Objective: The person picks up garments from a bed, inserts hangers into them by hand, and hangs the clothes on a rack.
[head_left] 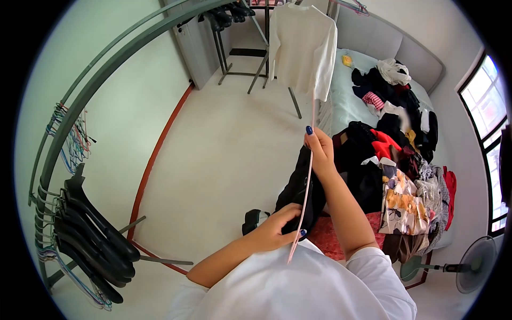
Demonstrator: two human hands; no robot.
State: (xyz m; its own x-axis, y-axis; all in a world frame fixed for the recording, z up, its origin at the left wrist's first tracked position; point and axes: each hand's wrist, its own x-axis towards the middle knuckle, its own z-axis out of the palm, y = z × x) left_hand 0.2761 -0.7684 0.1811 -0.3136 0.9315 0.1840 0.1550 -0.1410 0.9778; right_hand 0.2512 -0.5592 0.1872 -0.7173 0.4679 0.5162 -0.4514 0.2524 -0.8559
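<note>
My right hand (321, 154) is raised in front of me, its fingers closed on a long, thin pink strip (304, 205). Nearer my chest, my left hand (280, 228) is closed around the lower part of the same strip, thumb towards me. The strip runs almost upright between the hands; whether it is a cord or a hanger seen edge-on I cannot tell. Black cloth (290, 186) hangs just behind it, near both hands, and what supports that cloth is hidden.
To the left a metal rack (74, 109) bears black hangers (96, 234) and thin coloured hangers (72, 138). Ahead, a white long-sleeved top (301, 48) hangs on a stand. Piled clothes (405, 197) cover part of the bed (346, 93). A fan (474, 265) stands at the right.
</note>
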